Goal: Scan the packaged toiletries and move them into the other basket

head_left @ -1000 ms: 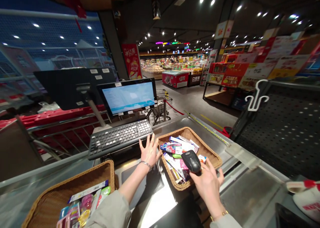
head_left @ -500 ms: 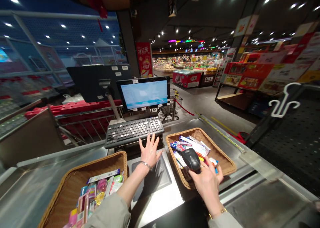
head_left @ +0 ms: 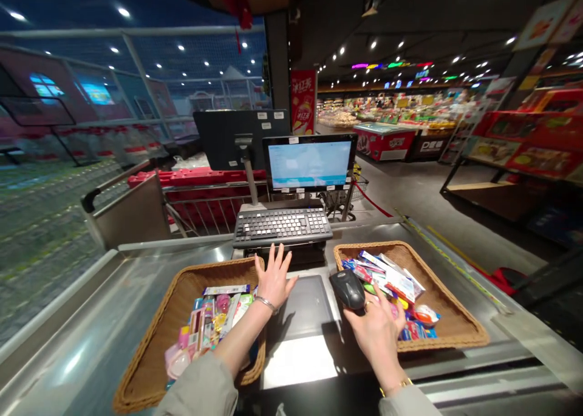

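My left hand (head_left: 274, 282) hovers with spread fingers beside the right rim of the left wicker basket (head_left: 157, 319), just short of the black keyboard (head_left: 282, 225). It holds nothing. Packaged toiletries (head_left: 214, 316) in pink, white and blue lie in that basket, partly hidden by my forearm. My right hand (head_left: 376, 322) is closed round a black handheld barcode scanner (head_left: 347, 288), its head pointing forward and left. Behind the scanner stands the right wicker basket (head_left: 460, 319), with toothbrush-like packs and colourful boxes (head_left: 392, 276) heaped in it.
Between the baskets a grey flat panel (head_left: 307, 300) is set into the metal counter. A lit monitor (head_left: 311, 166) stands behind the keyboard, and a second dark screen (head_left: 237, 139) faces away. Shelves with red boxes (head_left: 523, 133) rise at the right; shopping carts (head_left: 204, 206) stand beyond the counter.
My view has turned left, so the counter, baskets and monitor sit farther right in the picture. Both hands keep their shape, and the scanner stays in my right hand.
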Demonstrator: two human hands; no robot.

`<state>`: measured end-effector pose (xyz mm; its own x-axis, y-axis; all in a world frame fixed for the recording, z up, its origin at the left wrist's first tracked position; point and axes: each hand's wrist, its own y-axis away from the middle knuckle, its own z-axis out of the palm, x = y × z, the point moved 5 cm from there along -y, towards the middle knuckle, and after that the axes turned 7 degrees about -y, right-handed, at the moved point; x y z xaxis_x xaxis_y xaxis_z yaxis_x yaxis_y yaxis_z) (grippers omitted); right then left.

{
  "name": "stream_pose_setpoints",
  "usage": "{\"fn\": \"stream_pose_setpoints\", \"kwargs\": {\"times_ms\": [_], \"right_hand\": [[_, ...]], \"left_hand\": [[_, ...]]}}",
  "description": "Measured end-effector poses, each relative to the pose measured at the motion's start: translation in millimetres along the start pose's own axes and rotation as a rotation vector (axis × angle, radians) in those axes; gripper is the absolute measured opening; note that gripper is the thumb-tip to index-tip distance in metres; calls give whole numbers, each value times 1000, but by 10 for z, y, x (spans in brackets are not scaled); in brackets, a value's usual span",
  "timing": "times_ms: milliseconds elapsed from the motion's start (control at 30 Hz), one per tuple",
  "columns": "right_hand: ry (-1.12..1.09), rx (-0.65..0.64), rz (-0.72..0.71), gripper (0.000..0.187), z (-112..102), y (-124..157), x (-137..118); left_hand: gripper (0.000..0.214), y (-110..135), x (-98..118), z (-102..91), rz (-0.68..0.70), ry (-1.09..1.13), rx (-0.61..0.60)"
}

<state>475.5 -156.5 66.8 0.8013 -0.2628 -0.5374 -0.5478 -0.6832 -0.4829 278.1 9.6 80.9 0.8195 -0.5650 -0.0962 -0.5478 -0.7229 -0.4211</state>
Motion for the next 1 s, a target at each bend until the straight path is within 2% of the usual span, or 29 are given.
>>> {"fn": "stream_pose_setpoints", "kwargs": {"times_ms": [433,700,833,1000], "right_hand": [[-79,-164,-134,21,360,112,-556],[-117,-232,-159,22,486,186,-749],[-128,-263,-150,21,524,223,-813],[-118,-279,-189,23,578,266,-871]], "left_hand": [[59,663,-848,-41,-233,-81,-97],[59,1097,-1332,116,-380,-168,-228],[58,1291,-1511,180,-472,-203,-318],[49,1430,-1602,228,-522,-231,-407]]}}
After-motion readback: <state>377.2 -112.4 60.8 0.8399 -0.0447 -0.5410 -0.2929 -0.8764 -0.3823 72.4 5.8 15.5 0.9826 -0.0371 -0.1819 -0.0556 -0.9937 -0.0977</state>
